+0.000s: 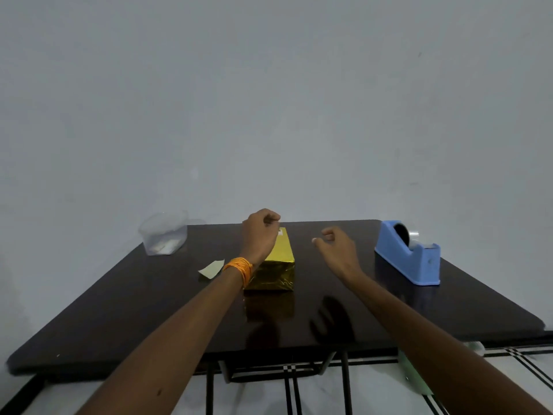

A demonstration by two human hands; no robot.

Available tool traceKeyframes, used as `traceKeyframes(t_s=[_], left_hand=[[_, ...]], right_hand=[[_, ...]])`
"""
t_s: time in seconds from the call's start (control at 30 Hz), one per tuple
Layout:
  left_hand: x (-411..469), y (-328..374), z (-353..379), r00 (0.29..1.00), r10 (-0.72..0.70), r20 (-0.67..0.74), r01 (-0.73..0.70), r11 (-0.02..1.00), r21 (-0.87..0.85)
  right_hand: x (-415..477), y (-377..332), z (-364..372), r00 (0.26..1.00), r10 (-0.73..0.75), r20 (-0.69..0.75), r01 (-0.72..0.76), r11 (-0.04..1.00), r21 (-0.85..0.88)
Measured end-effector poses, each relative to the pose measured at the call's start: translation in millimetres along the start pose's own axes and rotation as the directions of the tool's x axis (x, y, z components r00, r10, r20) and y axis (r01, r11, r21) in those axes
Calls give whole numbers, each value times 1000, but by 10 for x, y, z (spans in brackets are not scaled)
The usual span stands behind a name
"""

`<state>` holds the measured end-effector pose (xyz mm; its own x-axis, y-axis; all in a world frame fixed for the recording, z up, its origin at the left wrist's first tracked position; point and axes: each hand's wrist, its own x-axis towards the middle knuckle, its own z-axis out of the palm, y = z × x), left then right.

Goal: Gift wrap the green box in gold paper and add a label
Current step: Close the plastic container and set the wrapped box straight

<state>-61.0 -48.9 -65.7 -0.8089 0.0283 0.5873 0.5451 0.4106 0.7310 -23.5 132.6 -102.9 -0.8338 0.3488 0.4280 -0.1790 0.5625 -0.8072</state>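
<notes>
far left at the back: a clear tub (164,233), well apart from the work; little danger there beyond a stray sweep of the forearm. nearer in, just left of the left wrist: a pale paper slip (211,268) lying loose on the dark surface (119,310); easily brushed off or dragged along by that arm.

then the left hand (261,232), orange thread (239,269) at the wrist, over the far end of the box (276,256); grip curled tight above a small white label (280,232); cannot tell whether pinching it, pressing it or merely closed over it. box lying lengthwise near the middle of the surface, fully in gold paper (269,278), no green showing; by that, wrapping done and labelling in hand.

risks here: label set crooked or hanging off the far edge; creased or bubbled if pressed from one corner only; weak hold on slick foil, so peeling later; a light box pushed away or spun on the glossy surface by a one-handed press, with no brace against it.

right of the box: the right hand (336,244), in the air and apart from the box, grip loosely curled, holding nothing; perhaps too far off to steady the box in time.

far right: a blue tape dispenser (408,254), near that hand; apt to catch a wrist on its cutter, or to be knocked toward the edge, on a careless reach.
</notes>
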Motion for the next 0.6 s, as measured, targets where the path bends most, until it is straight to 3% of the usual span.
traceKeyframes(t_s=[0.17, 0.37, 0.47, 0.6], left_hand=[[-68, -458, -232, 979, -204, -13, 204, 977, 64], [-71, -760, -134, 871, -457, 183, 467, 884, -12], [56, -902, -10, 830, -496, 254, 527, 847, -70], [322, -1139, 128, 828, -474, 301, 511, 858, -53]], right_hand=[[-93, -159, 375, 991, 21, 133, -27, 999, 47], [-45, -131, 713, 949, 165, 267, -202, 973, 115], [82, -41, 886, 935, 206, 288, -257, 954, 154], [405, 64, 1046, 937, 201, 286, -250, 958, 143]])
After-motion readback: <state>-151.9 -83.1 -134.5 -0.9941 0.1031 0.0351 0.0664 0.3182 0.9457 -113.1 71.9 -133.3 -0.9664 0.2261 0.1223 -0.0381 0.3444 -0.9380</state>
